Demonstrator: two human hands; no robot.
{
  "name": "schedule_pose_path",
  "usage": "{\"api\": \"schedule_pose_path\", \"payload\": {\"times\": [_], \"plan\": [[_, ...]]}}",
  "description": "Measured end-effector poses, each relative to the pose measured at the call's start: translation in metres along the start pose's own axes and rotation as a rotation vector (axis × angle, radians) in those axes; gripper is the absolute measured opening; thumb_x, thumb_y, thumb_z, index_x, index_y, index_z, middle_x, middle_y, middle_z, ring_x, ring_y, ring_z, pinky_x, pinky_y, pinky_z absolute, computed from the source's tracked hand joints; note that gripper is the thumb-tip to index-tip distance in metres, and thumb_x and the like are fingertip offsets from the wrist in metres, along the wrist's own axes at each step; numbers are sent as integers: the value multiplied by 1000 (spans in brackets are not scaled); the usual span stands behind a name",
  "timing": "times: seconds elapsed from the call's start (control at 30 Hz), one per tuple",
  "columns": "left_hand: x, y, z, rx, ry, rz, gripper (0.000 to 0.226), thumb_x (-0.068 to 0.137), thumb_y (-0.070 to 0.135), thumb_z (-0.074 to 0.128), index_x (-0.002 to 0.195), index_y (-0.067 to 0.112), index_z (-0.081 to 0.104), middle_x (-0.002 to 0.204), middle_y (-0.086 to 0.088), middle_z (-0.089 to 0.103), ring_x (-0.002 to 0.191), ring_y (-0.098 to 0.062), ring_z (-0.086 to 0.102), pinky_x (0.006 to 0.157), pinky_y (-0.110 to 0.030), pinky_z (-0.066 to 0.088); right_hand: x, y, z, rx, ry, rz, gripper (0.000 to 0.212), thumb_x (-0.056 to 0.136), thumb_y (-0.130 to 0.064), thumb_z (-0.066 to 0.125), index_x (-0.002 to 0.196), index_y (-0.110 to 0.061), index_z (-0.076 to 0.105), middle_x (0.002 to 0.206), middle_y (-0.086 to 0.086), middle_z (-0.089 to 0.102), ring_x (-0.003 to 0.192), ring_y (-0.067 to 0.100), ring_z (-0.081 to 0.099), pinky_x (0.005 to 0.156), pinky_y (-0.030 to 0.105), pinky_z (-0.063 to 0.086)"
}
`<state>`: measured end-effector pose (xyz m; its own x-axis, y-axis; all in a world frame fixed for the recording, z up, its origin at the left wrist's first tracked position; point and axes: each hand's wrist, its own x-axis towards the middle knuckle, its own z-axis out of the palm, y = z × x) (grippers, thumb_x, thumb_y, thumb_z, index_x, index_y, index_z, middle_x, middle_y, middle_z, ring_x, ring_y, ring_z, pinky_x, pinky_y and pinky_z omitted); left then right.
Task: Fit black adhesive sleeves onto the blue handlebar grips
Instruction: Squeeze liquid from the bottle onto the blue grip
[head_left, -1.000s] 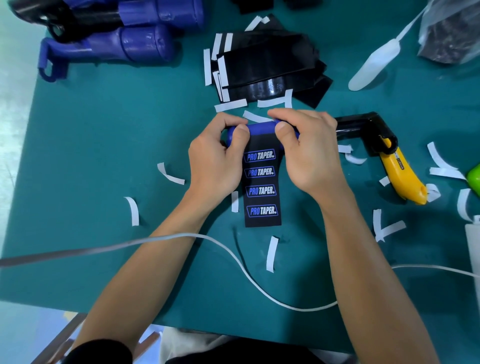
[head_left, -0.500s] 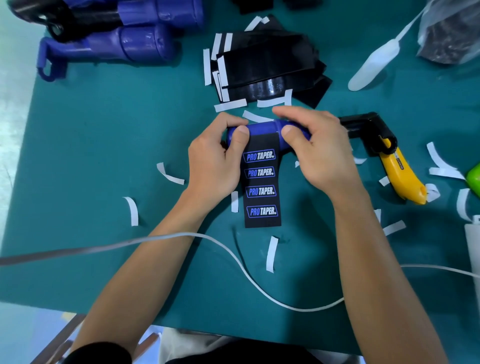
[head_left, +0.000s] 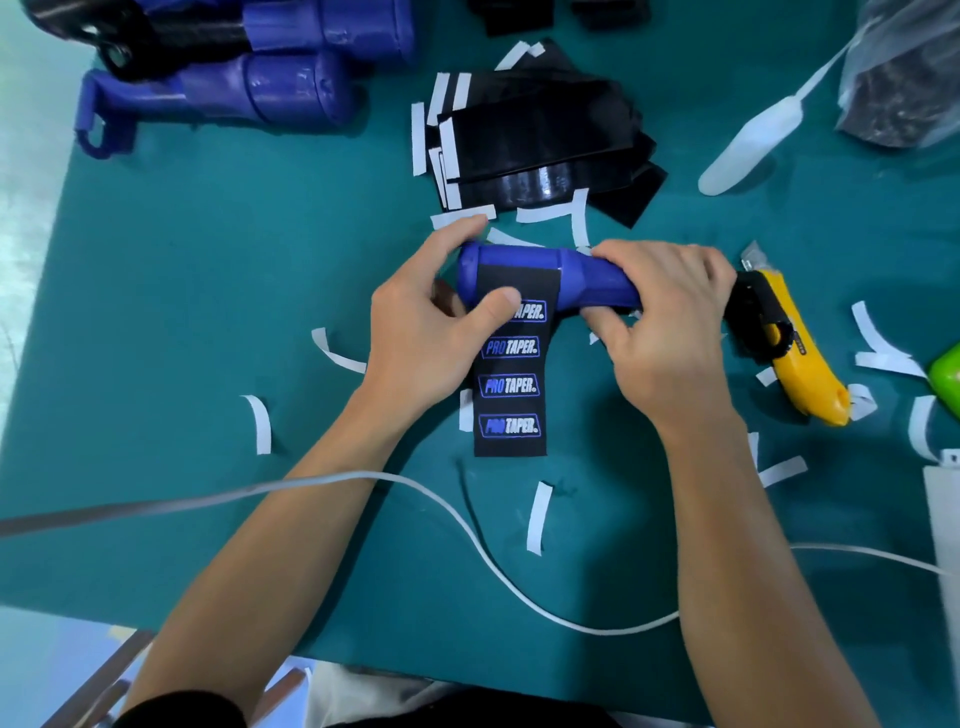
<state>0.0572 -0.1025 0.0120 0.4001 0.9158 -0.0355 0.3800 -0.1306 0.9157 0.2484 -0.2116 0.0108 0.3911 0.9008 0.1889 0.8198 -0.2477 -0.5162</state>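
A blue handlebar grip (head_left: 582, 278) lies sideways over the green table, held at both ends. My left hand (head_left: 431, 332) cups its left end, thumb pressing the top of a black adhesive sleeve (head_left: 511, 384) printed PRO TAPER. The sleeve's top edge sticks to the grip; the rest lies flat toward me. My right hand (head_left: 670, 332) wraps the grip's right part, where a black bar end (head_left: 753, 317) sticks out. A pile of spare black sleeves (head_left: 540, 145) lies behind.
More blue grips (head_left: 270, 93) lie at the back left. A yellow utility knife (head_left: 800, 358) sits right of my right hand. White backing strips (head_left: 537, 517) litter the table (head_left: 182, 260). A white cable (head_left: 467, 530) crosses my forearms. A plastic bag (head_left: 904, 88) sits back right.
My right hand slid right along the grip, uncovering more of its blue body. My left thumb moved down onto the sleeve's top logo.
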Motion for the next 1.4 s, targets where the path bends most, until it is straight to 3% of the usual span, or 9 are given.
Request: {"api": "schedule_pose_path", "payload": {"times": [0.07,0.2,0.33,0.5,0.67,0.93,1.17,1.3,1.4], "plan": [[-1,1,-2,-44,-18,6,60,77,37,82,129,56,58,102,33,67,64,-12,60,69,-23,55,-2,1,-2,19,19,8,32,89,-21,77,119,-18,69,109,-5,68,104,24,56,104,35,26],[1,2,0,-259,-96,-27,68,77,27,85,136,44,57,122,15,72,90,-10,70,79,-27,57,-4,-1,-9,39,46,7,35,90,-26,76,122,-17,68,109,-5,68,104,24,56,103,36,26],[1,-4,3,-371,-173,-72,74,75,18,86,139,33,53,109,9,77,89,-14,71,82,-42,59,-5,-3,-9,31,41,18,37,91,-28,75,126,-17,67,111,-5,67,104,25,56,103,34,24],[5,-6,1,-390,-178,-95,69,74,17,86,134,37,59,94,-2,78,83,-31,62,80,-69,52,-6,-3,-12,40,21,17,38,94,-28,72,130,-16,65,111,-4,67,105,26,55,105,35,24],[5,-4,-1,-418,-161,-80,66,73,21,88,133,29,61,84,-1,78,76,-29,59,72,-48,50,-11,-10,-18,20,-4,46,40,96,-31,67,133,-16,64,110,0,66,101,27,54,108,42,26],[1,5,1,-482,-143,-123,79,77,4,84,146,24,50,89,-27,74,78,-30,65,76,-47,54,-15,-18,-24,-21,-58,88,42,98,-39,56,135,-19,62,104,0,68,93,27,55,100,39,29],[5,6,-7,-516,-152,-143,82,76,0,81,145,27,48,78,-10,78,70,-28,69,68,-38,58,-16,-26,-21,7,-42,119,37,101,-37,57,134,-19,61,92,-4,65,82,25,53,88,36,31],[9,2,-8,-511,-114,-133,80,75,1,83,144,25,50,77,-8,78,68,-22,71,67,-35,60,-17,-30,-21,77,-30,133,35,101,-37,58,130,-20,64,86,-16,51,76,5,29,82,31,27],[9,-1,-7,-501,-110,-115,76,75,3,85,140,24,53,78,-9,78,68,-21,70,67,-34,59,-18,-32,-24,93,-34,157,34,100,-37,59,128,-20,66,77,-22,45,75,2,25,75,28,21]]}}
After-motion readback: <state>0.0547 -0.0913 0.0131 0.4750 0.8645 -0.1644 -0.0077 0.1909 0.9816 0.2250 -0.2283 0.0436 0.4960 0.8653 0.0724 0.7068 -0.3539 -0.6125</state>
